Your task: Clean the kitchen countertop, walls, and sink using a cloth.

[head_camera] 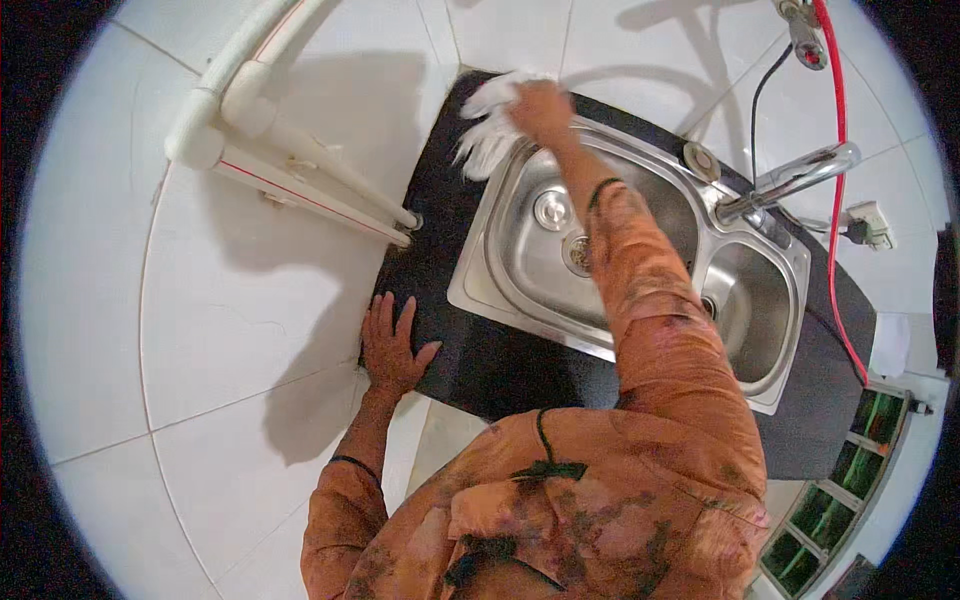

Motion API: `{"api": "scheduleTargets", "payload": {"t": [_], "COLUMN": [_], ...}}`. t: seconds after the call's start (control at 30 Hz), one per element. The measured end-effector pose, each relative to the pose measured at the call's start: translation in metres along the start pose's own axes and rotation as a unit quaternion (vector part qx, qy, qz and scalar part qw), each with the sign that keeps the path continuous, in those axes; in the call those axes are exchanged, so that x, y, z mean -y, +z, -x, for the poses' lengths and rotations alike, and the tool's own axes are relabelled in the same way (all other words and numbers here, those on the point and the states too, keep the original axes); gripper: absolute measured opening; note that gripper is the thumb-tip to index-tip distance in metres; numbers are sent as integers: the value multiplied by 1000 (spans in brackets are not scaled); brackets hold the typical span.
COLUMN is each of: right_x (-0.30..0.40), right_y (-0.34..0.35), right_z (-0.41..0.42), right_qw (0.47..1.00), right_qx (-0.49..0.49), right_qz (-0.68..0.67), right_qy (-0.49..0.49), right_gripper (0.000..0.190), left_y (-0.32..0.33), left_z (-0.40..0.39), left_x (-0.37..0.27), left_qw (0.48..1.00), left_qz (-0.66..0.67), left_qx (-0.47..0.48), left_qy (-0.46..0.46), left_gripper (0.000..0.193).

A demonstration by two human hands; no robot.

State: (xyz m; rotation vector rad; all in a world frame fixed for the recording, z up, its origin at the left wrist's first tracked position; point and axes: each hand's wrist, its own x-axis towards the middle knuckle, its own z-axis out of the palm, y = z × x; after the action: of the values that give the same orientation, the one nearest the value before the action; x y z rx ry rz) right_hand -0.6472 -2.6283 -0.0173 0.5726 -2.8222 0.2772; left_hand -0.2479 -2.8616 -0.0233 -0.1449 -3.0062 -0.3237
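Observation:
A white cloth (487,124) lies bunched on the far left corner of the black countertop (495,375), with my right hand (541,112) closed on it, blurred. My right forearm reaches across the stainless steel double-bowl sink (525,277) and hides part of the larger bowl. A round metal strainer (553,210) sits in that bowl beside the drain (577,255). My left hand (394,349) rests flat with spread fingers on the counter's left edge, near the tiled wall, and holds nothing.
White pipes (307,187) run along the left wall to the counter. A chrome faucet (787,184) stands behind the sink, near a round metal lid-like piece (702,161). A red hose (838,195) hangs at the right, close to a wall socket (871,225). A window grille (836,480) is at lower right.

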Motion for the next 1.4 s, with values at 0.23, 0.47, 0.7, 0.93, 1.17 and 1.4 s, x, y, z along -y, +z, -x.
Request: {"api": "scheduleTargets", "payload": {"t": [0.23,0.47,0.7,0.93,1.17,1.4], "right_x": [-125,-44,64,119,145,95], "right_y": [-36,-85,23,43,7,33], "right_z": [99,75,-20,2,114,17], "right_qw": [990,931,997,993,928,931], "right_qx": [-75,144,8,-103,-16,14], "right_qz": [107,157,-13,31,-130,-223], "right_qy": [48,296,72,-57,-349,-289], "right_gripper": [46,42,44,57,48,38], "left_y": [2,0,-2,0,-3,-6], "left_z": [2,6,-4,-2,-1,5], "left_x": [4,6,0,3,3,4], "left_qw": [1000,1000,1000,1000,1000,1000], "left_qz": [16,9,-2,-4,-9,5], "left_qx": [0,-9,-4,-19,-4,7], "left_qy": [16,1,11,11,-6,-15], "left_gripper": [79,77,77,76,76,77]}}
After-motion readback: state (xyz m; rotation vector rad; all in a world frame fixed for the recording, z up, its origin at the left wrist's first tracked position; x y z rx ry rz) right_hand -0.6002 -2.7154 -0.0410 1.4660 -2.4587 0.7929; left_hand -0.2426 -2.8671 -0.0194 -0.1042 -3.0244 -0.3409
